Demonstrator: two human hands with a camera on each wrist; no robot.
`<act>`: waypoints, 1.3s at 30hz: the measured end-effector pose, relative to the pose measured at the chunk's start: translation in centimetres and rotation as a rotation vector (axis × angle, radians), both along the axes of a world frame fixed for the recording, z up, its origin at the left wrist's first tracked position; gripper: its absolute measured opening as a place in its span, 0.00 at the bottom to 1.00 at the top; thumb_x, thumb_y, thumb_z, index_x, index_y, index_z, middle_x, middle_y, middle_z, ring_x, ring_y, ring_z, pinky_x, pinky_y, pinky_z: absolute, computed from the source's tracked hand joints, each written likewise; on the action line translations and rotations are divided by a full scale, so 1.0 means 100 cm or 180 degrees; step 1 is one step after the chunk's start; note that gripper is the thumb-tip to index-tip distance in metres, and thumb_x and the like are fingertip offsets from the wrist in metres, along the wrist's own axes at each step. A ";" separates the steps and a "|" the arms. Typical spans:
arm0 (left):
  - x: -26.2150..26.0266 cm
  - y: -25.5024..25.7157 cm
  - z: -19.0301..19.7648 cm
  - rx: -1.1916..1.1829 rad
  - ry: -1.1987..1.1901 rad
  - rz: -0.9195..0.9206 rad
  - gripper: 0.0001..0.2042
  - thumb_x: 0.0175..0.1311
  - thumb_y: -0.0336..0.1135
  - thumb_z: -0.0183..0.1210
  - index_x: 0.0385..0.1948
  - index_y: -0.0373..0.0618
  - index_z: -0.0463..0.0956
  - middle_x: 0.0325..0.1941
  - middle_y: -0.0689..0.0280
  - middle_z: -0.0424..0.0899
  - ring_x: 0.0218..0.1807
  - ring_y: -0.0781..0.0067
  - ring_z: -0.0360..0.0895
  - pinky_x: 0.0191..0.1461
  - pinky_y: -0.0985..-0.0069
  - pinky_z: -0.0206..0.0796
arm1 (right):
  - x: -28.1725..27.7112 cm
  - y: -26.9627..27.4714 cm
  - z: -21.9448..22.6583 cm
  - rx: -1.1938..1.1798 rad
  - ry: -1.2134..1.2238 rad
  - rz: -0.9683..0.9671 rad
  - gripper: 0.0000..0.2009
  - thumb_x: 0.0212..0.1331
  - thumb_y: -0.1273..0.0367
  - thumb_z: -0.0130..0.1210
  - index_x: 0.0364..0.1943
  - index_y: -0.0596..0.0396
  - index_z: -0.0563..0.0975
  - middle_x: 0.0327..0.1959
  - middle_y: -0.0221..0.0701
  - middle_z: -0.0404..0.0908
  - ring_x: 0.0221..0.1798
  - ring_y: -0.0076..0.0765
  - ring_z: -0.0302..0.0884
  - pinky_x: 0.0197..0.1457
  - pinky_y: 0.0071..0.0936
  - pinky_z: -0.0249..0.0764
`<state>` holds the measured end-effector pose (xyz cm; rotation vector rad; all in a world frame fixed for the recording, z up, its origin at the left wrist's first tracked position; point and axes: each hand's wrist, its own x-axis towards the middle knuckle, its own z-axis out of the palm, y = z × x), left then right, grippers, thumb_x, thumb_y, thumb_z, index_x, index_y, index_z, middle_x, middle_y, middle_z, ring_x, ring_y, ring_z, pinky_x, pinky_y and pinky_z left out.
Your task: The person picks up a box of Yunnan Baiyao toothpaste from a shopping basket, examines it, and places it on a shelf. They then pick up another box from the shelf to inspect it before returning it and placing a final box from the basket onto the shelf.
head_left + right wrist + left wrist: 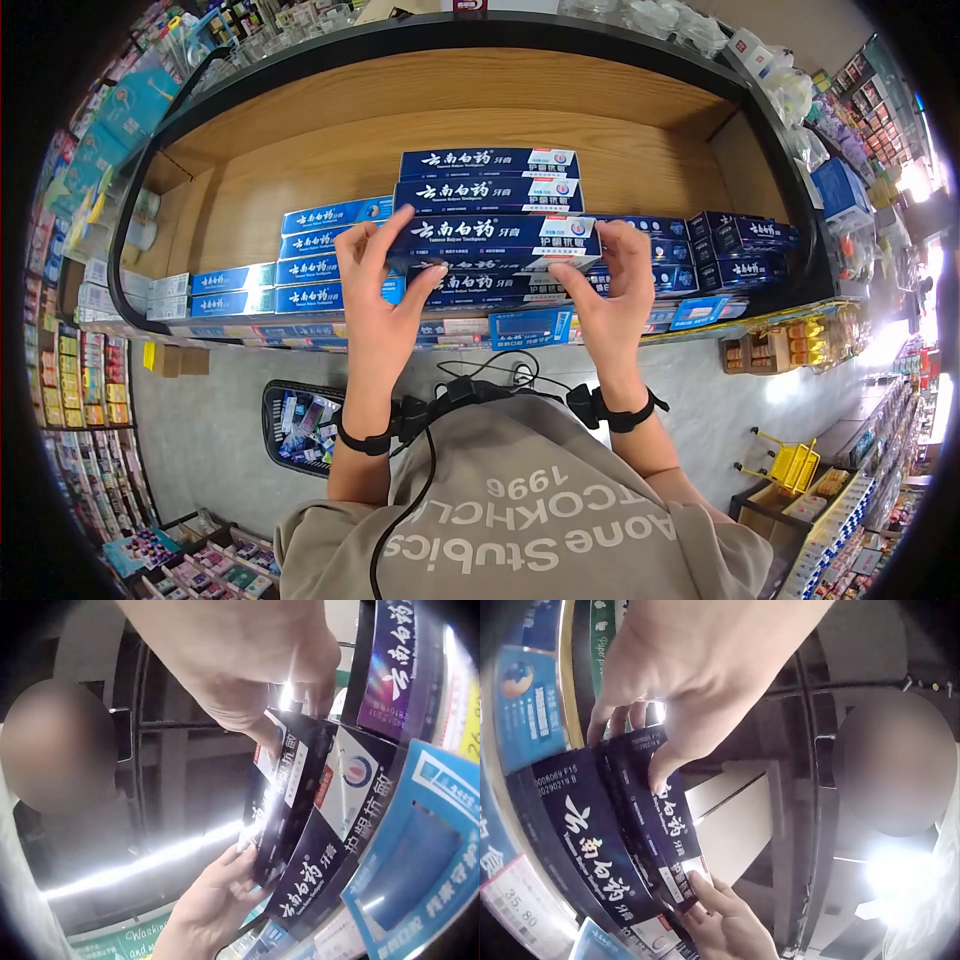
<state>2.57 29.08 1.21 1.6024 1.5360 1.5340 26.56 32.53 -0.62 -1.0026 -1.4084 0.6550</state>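
Note:
A dark blue toothpaste box (480,236) with white lettering lies lengthwise between my two hands at the front of the shelf. My left hand (378,285) grips its left end, thumb on the near side and fingers at the far side. At the opposite end my right hand (618,285) pinches it the same way. Behind it, matching toothpaste boxes (488,163) sit in a column, and another lies beneath the held one. In the left wrist view the held box (656,817) sits right against the box (585,847) under it.
Lighter blue toothpaste boxes (335,215) are stacked to the left, and dark boxes (755,232) to the right. Blue cards and a price tag (525,904) line the shelf's front edge. A black rim (450,38) borders the wooden shelf. On the floor stands a filled black basket (275,440).

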 end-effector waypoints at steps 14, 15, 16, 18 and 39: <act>0.005 -0.017 -0.001 -0.0029 -0.0618 0.0329 0.32 0.62 0.20 0.66 0.71 0.41 0.70 0.68 0.61 0.72 0.70 0.66 0.71 0.69 0.67 0.68 | -0.009 -0.008 -0.009 0.0035 0.0323 -0.0245 0.20 0.56 0.81 0.68 0.53 0.58 0.79 0.60 0.38 0.78 0.60 0.34 0.79 0.63 0.30 0.77; 0.006 -0.018 -0.002 -0.0045 -0.0767 0.0325 0.31 0.62 0.20 0.65 0.71 0.41 0.70 0.67 0.61 0.72 0.70 0.66 0.71 0.69 0.67 0.68 | -0.008 -0.007 -0.009 0.0038 0.0271 -0.0261 0.20 0.57 0.81 0.68 0.54 0.59 0.79 0.60 0.38 0.79 0.60 0.34 0.79 0.63 0.30 0.78; 0.007 -0.018 -0.003 -0.0053 -0.0804 0.0298 0.31 0.63 0.20 0.65 0.70 0.41 0.71 0.67 0.61 0.72 0.70 0.66 0.71 0.69 0.68 0.68 | -0.007 -0.007 -0.010 0.0079 0.0177 -0.0303 0.20 0.57 0.80 0.68 0.54 0.59 0.79 0.59 0.38 0.79 0.60 0.35 0.80 0.63 0.30 0.78; 0.007 -0.018 -0.003 -0.0054 -0.0863 0.0265 0.29 0.64 0.22 0.65 0.69 0.40 0.71 0.67 0.62 0.73 0.69 0.67 0.71 0.68 0.68 0.68 | -0.007 -0.006 -0.010 0.0075 0.0120 -0.0333 0.20 0.57 0.80 0.68 0.54 0.58 0.79 0.59 0.38 0.80 0.60 0.35 0.80 0.62 0.30 0.78; 0.001 -0.013 -0.011 -0.0085 -0.0572 0.0201 0.13 0.66 0.29 0.66 0.52 0.43 0.81 0.62 0.62 0.72 0.67 0.67 0.72 0.70 0.67 0.68 | -0.007 0.001 -0.014 0.0043 -0.0092 -0.0414 0.20 0.56 0.79 0.69 0.54 0.59 0.79 0.58 0.39 0.81 0.58 0.35 0.81 0.59 0.28 0.78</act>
